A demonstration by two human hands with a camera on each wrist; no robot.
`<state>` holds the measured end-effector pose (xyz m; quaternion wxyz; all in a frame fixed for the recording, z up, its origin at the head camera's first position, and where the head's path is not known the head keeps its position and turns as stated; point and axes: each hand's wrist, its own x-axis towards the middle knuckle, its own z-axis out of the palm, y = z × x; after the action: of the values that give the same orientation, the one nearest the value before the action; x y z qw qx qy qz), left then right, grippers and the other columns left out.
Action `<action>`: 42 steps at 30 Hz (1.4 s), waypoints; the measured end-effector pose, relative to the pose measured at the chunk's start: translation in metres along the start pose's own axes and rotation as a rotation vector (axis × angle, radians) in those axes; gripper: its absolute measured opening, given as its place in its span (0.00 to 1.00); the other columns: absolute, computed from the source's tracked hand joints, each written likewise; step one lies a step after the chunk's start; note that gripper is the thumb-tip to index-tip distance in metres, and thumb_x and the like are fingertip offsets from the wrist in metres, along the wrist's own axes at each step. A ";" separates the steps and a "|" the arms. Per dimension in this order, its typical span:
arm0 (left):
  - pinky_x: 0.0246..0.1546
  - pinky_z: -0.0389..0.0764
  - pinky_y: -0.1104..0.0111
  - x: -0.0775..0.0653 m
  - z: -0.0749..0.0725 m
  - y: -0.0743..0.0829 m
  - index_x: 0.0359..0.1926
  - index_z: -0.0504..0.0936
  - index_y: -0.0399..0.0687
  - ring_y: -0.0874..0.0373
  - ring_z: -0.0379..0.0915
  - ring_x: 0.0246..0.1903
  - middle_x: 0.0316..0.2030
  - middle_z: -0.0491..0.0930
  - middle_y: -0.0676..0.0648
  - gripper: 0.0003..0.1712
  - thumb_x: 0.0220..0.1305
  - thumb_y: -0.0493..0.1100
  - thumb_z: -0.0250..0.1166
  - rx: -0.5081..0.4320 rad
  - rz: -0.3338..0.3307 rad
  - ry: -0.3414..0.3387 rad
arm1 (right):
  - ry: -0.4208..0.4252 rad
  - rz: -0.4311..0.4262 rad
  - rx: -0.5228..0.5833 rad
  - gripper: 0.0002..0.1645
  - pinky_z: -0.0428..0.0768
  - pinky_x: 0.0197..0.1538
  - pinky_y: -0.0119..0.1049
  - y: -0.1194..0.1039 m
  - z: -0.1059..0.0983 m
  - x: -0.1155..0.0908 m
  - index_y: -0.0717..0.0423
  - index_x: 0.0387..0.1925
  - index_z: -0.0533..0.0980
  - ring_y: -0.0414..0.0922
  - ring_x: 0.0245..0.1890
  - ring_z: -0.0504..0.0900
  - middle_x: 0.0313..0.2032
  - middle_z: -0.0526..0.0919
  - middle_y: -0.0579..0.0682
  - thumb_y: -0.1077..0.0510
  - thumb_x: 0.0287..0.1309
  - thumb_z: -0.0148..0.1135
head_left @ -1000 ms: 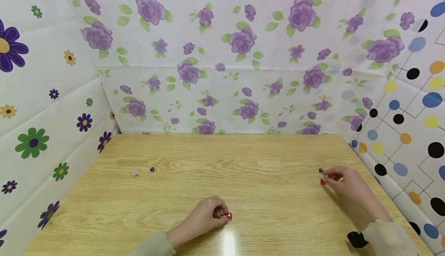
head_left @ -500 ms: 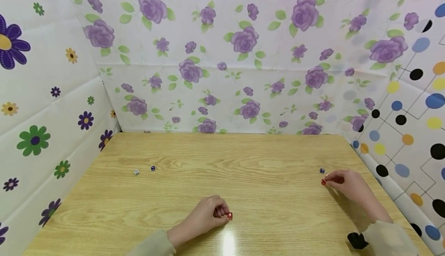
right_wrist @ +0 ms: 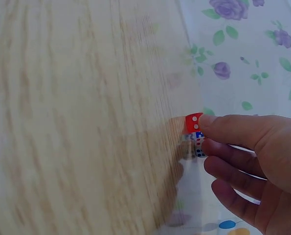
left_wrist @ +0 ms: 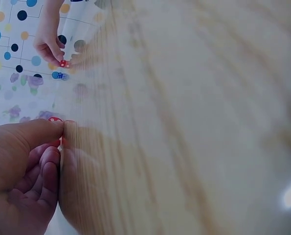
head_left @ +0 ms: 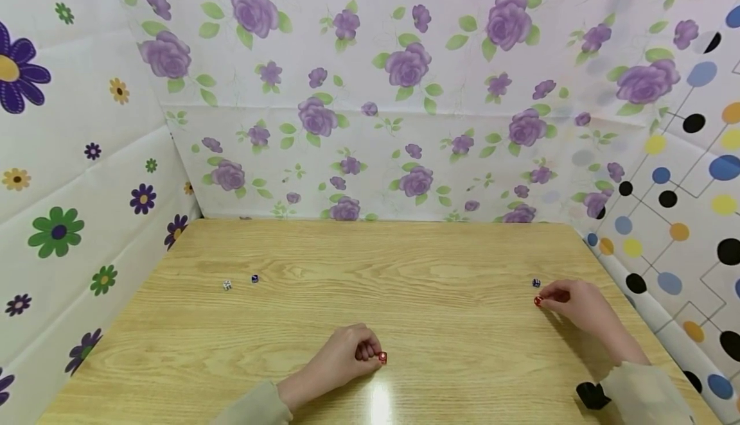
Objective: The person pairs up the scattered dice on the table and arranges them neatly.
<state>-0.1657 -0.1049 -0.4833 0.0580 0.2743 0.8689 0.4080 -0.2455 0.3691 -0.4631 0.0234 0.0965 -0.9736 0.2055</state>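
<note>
At the front middle of the table, my left hand (head_left: 348,355) pinches a red die (head_left: 383,357) between thumb and fingers. The left wrist view shows the thumb (left_wrist: 50,129) partly covering that die. On the right side my right hand (head_left: 578,306) pinches another red die (head_left: 538,301) at its fingertips, low at the tabletop. In the right wrist view, a white die (right_wrist: 200,148) with coloured spots sits by the index fingertip, right beside the red one. Just beyond is a blue die (head_left: 536,282). The head view hides the white die behind the right fingers.
A white die (head_left: 227,286) and a blue die (head_left: 255,278) lie side by side at the left of the wooden table (head_left: 393,258). Patterned cloths, including a rose-printed one (head_left: 370,155), rise along the back and both sides. A black object (head_left: 593,396) is by the right sleeve.
The white die by the right fingers was partly visible before and is now hidden in the head view. The right hand shifts very slightly at its red die; the left hand stays in place.
</note>
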 end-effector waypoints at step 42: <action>0.30 0.77 0.79 0.000 -0.003 0.000 0.32 0.83 0.46 0.73 0.70 0.28 0.30 0.79 0.52 0.05 0.58 0.35 0.71 -0.033 -0.019 -0.025 | -0.140 -0.191 0.271 0.03 0.77 0.31 0.27 -0.128 0.069 0.007 0.47 0.33 0.85 0.31 0.27 0.77 0.29 0.86 0.39 0.55 0.55 0.72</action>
<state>-0.1668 -0.1064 -0.4810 0.0773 0.2699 0.8638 0.4183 -0.2272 0.2248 -0.4749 -0.0381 0.2050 -0.9226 0.3246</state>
